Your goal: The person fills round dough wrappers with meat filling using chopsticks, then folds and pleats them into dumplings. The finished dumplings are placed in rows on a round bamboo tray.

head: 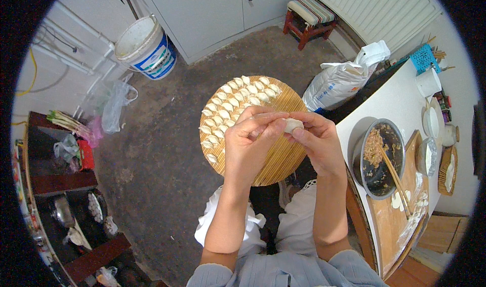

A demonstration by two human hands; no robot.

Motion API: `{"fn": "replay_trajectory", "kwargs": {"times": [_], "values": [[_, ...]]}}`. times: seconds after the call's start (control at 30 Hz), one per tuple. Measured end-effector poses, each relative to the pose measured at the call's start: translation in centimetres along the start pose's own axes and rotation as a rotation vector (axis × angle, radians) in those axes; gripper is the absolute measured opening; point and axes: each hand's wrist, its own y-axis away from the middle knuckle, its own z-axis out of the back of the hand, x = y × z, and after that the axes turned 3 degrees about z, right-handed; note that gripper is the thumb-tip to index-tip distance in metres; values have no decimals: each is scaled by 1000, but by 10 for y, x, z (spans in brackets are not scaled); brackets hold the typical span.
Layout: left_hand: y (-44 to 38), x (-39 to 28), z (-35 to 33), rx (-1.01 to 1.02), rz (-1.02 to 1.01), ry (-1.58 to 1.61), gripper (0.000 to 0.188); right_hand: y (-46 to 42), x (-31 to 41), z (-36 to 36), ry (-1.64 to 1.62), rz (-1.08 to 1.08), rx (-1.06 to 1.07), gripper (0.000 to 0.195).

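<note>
Both my hands meet above a round tray of thin reeds or slats (283, 165). Between the fingertips of my left hand (254, 135) and my right hand (317, 135) is a pale dough dumpling (293, 125), pinched at its edge by both. Curved rows of folded dumplings (228, 106) lie on the tray's far and left parts, partly hidden by my left hand. On the table to the right, a metal bowl (400, 154) holds minced filling (374, 148), with chopsticks (395, 177) laid across its rim. Flat dough wrappers (396, 201) lie on the floured wooden board (383, 226) beside it.
A large white sack (334, 84) stands beyond the table (364, 116). A striped stool (311, 11) and a white bucket (146, 48) are farther back. On the left are a dark shelf (62, 183) and a plastic bag (115, 104). Small bowls and a blue basket (425, 59) line the wall side.
</note>
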Motion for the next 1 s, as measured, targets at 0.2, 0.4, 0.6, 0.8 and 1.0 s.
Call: {"fn": "replay_trajectory", "kwargs": {"times": [0.2, 0.4, 0.6, 0.8, 1.0], "values": [[0, 7, -2, -56, -89, -60, 16, 0, -1, 0, 14, -10, 5, 30], [4, -2, -8, -54, -35, -113, 24, 1, 2, 2, -107, -72, -8, 33], [3, -1, -9, -10, -80, -68, 21, 0, -4, 7, -231, -38, 50, 32], [4, 5, -7, -7, -112, -100, 16, 0, 2, 1, -162, -73, 4, 28], [3, 1, -7, 52, 46, -237, 18, -3, -1, 7, -251, -27, 12, 16]]}}
